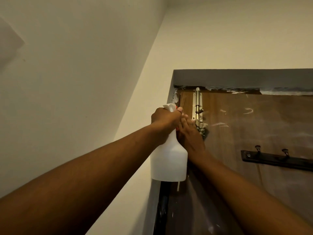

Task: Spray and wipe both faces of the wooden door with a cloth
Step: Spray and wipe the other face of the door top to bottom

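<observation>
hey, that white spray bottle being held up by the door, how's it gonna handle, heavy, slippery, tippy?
The spray bottle is probably light: translucent plastic, no liquid level visible, and the left hand holds it high by the neck alone. Its smooth plastic may turn slippery if wet. Set down, the wide flat base should keep it fairly stable.

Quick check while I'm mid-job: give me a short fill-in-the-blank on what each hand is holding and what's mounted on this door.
The left hand grips a white ____ bottle.
The right hand presses a ____ against the wooden door.
The metal bolt latch sits near the door's ____ edge.
The dark hook rack lies to the ____ of both hands.

Missing words: spray; cloth; top; right
</observation>
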A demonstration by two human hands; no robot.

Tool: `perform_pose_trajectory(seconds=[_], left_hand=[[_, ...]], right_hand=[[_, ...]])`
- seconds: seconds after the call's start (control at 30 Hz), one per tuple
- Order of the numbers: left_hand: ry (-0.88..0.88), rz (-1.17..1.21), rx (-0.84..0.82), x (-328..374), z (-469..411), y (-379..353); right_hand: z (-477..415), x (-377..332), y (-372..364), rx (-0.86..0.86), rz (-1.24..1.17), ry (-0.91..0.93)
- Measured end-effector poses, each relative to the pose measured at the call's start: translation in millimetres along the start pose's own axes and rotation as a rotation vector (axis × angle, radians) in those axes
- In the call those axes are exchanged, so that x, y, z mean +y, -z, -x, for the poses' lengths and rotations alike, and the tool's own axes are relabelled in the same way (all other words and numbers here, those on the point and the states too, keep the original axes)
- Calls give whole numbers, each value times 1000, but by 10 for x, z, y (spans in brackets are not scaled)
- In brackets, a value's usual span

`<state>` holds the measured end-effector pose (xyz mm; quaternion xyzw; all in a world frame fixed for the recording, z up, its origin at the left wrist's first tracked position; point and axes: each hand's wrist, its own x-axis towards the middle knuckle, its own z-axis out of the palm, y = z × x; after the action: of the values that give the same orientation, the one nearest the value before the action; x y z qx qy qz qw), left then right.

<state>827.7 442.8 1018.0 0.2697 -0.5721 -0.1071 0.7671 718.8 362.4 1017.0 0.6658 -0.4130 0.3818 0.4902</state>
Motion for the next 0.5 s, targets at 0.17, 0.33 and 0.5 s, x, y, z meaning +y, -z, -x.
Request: perform_pose_trajectory(seconds=[0.17,0.33,0.5], left_hand=[[-17,42,-33,43,-49,-35],[-30,22,-25,47,-111,-59],[-6,33,-28,63,-188,-15]], right_hand=[[-319,-3,143,-28,120,-60],[-844,10,263,27,-52,-307],[-1484,214,482,79,136,-361]])
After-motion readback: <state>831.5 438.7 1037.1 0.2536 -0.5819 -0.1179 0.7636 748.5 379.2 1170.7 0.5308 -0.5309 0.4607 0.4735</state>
